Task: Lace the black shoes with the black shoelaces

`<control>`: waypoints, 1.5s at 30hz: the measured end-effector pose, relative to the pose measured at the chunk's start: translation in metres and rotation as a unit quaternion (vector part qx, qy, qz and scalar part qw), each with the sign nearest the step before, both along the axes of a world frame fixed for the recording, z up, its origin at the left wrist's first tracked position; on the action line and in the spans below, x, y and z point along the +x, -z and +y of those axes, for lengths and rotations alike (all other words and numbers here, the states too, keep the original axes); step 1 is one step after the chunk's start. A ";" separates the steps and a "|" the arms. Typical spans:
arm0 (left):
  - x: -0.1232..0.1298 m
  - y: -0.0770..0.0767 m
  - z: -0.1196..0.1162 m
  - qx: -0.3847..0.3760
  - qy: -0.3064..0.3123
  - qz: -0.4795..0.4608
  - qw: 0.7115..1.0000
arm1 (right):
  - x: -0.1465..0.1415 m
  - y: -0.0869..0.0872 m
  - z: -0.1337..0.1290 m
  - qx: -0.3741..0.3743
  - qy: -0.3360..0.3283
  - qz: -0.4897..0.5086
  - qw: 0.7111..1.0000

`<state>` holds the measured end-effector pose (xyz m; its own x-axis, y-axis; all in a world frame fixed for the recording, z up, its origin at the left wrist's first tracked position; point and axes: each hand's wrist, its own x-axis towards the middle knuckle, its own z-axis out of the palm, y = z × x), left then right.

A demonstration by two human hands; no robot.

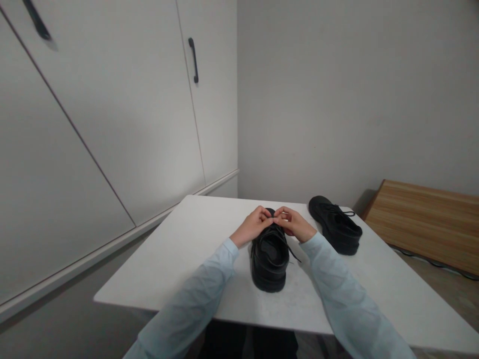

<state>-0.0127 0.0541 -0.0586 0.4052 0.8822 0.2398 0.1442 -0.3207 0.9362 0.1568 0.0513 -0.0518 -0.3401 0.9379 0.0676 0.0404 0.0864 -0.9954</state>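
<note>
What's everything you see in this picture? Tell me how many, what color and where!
lace-up shoes: 2, black, one between the arms, one near the table's far right
shoelaces: at least one per shoe, black, on both shoes
table: 1, white, under the shoes
cabinet doors: 3 in part, white, left
cabinet handles: 2, black, on the doors
wall: 1, gray, behind the table
wood-grain panel: 1, brown, far right
floor: 1, dull brown, lower right
sleeves: 2, light blue, on both arms
left hand: 1, bare, fingers pinched over the nearer shoe's front, seemingly on a lace
right hand: 1, bare, beside it, pinching likewise
</note>
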 end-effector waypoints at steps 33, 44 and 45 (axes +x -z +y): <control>-0.032 -0.002 0.019 -0.053 0.013 0.110 0.992 | 0.015 0.011 -0.002 0.006 0.100 -0.007 0.995; -0.026 -0.008 0.010 -0.043 0.012 0.121 0.992 | 0.006 0.004 -0.006 0.048 0.115 -0.084 0.989; -0.025 -0.009 0.010 -0.036 0.014 0.128 0.991 | 0.004 0.004 -0.006 0.063 0.116 -0.095 0.987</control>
<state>-0.0379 0.0639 -0.0495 0.4698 0.8806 0.0624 0.3709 -0.2611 0.8912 0.1611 0.0452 -0.0553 -0.1343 0.9803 0.1448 0.2578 0.1756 -0.9501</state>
